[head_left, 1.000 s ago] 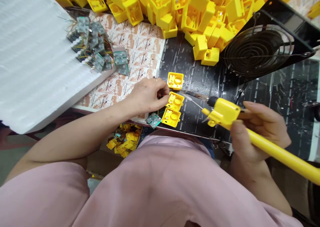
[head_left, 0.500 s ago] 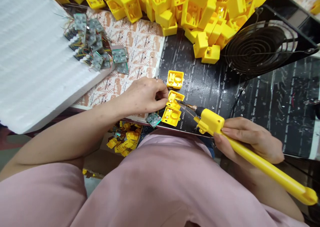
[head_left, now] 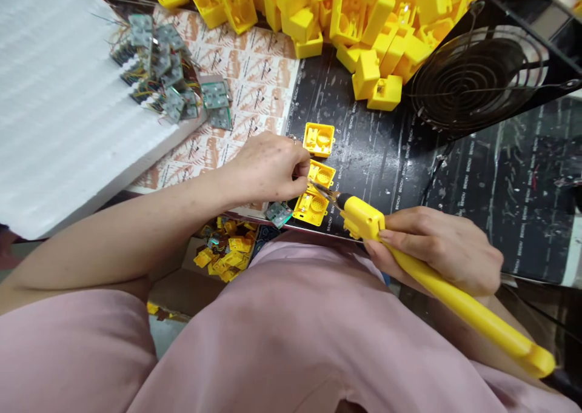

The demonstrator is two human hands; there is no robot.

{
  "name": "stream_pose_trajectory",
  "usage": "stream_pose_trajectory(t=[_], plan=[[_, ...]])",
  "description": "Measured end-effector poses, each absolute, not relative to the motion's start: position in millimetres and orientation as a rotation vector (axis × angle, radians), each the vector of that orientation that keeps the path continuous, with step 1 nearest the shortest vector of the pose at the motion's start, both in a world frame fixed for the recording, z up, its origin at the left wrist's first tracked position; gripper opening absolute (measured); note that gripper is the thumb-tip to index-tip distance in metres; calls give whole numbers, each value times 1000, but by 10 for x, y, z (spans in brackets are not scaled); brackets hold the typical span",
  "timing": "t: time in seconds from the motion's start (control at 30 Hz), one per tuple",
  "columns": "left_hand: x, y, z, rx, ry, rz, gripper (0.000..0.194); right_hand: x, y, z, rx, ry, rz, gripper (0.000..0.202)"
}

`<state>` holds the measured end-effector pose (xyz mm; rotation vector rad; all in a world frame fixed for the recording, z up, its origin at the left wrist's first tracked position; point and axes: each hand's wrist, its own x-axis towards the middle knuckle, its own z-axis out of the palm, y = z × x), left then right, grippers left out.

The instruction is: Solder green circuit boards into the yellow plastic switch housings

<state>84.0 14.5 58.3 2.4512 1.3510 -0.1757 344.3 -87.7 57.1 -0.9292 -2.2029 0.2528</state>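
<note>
My right hand (head_left: 448, 246) grips a yellow soldering iron (head_left: 364, 216), its metal tip pointing left at the middle of three small open yellow plastic cases. That middle case (head_left: 324, 174) is partly covered by the fingers of my left hand (head_left: 275, 165). They are pinched together at its left edge; whatever lies between them is hidden. The upper case (head_left: 319, 140) sits just beyond my left hand, and the lower case (head_left: 311, 208) lies against the middle one. A green circuit board (head_left: 278, 214) rests beside the lower case, close to the table's front edge.
Many yellow housings (head_left: 366, 73) are heaped along the back. A black fan (head_left: 473, 85) stands at the right rear. To the left, wired circuit boards (head_left: 161, 61) lie on and beside a white foam slab (head_left: 91, 110). Below the edge, a box holds yellow parts (head_left: 227, 258).
The soldering iron has moved left with my right hand, bringing its tip to my left fingertips. My left hand has shifted slightly right, over the middle case.
</note>
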Motion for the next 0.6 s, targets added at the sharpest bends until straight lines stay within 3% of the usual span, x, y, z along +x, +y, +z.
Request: stream_pose_trajectory(t=[0.27, 0.6], plan=[[816, 147, 562, 2420, 1343, -111, 17, 3415, -864, 579, -955, -2127, 246, 24], [826, 160, 546, 2432, 1323, -102, 16, 3507, -920, 543, -1066, -2029, 405, 20]])
